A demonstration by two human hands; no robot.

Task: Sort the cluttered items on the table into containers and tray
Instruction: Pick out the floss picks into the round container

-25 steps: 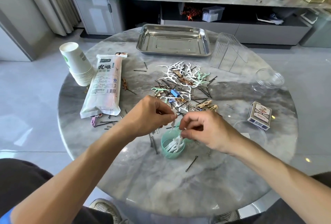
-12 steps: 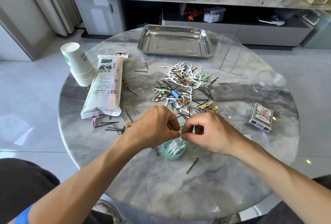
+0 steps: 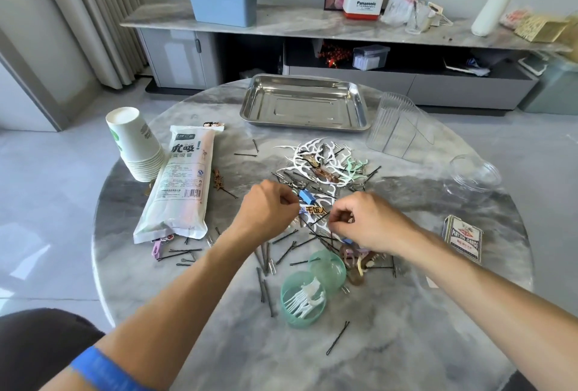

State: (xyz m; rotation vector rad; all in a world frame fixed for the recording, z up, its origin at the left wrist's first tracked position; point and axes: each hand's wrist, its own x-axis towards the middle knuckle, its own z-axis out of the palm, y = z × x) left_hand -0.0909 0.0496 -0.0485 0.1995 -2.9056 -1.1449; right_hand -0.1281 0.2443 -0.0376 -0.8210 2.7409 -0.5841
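I see the clutter pile (image 3: 325, 171) in the middle of the round marble table (image 3: 406, 343): white floss picks, mint-green ones, black bobby pins, a blue binder clip (image 3: 306, 196) and a small tag with yellow characters (image 3: 316, 211). My left hand (image 3: 266, 212) sits at the pile's near left edge with its fingers curled under; I cannot tell whether they pinch anything. My right hand (image 3: 369, 221) is just across from it, fingers also curled with the tips drawn together over the pins; what they grip, if anything, is too small for me to make out. The two hands are close but not touching, with the tag between them.

Nearer to me stands a small mint-green round container (image 3: 301, 300), holding several white floss picks, with its lid (image 3: 328, 268) hinged open behind it. More bobby pins lie scattered around it, one (image 3: 337, 338) alone at the near side. Brown hair clips (image 3: 353, 265) lie just right of the lid.

Farther back sits a stainless steel tray (image 3: 359, 103). To its right is a clear ribbed plastic holder (image 3: 397, 124), and a clear round tub (image 3: 474, 173) lies near the right edge. A pack of playing cards (image 3: 463, 239) lies at right. At left lie a long white bag of straws (image 3: 178, 184) and, beside it, a tilted stack of paper cups (image 3: 134, 143).
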